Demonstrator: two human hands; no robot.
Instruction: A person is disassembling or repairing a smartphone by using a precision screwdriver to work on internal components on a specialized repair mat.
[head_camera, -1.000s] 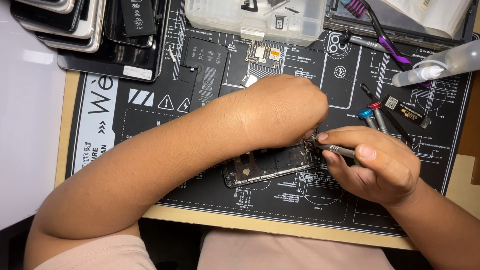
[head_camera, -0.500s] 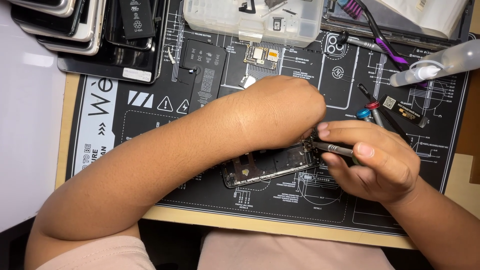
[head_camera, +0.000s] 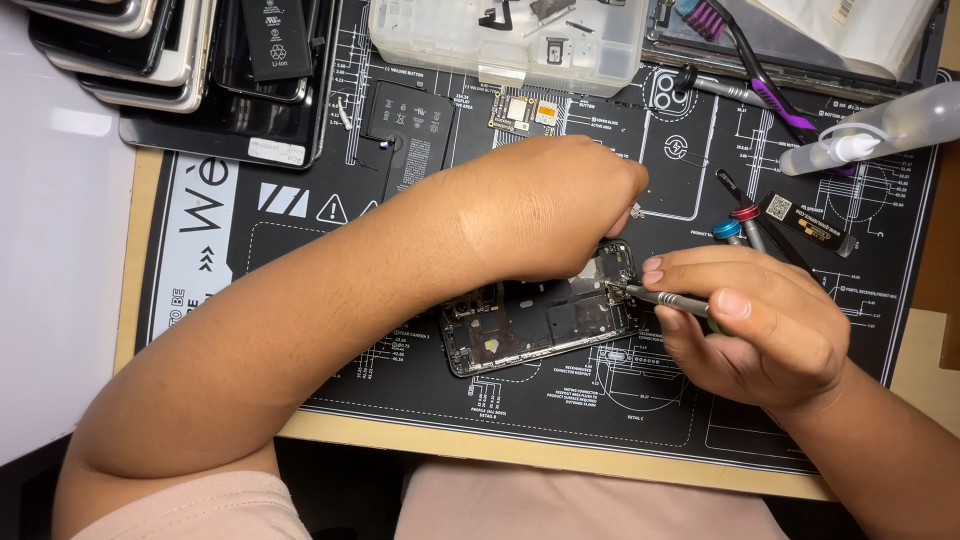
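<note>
Left hand curled down, pinning opened phone beneath it on work mat. Right hand grips screwdriver, tip at phone's near corner.

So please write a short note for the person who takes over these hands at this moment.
Left hand: rests on the opened phone, steadying its upper end on the black work mat.
Right hand: holds a thin screwdriver, tip at the phone's top right corner.
Done: phone is open, internals exposed.
Left: the work at that corner; which screws are out cannot be seen.
Nearby: clear parts tray, spare drivers.
</note>
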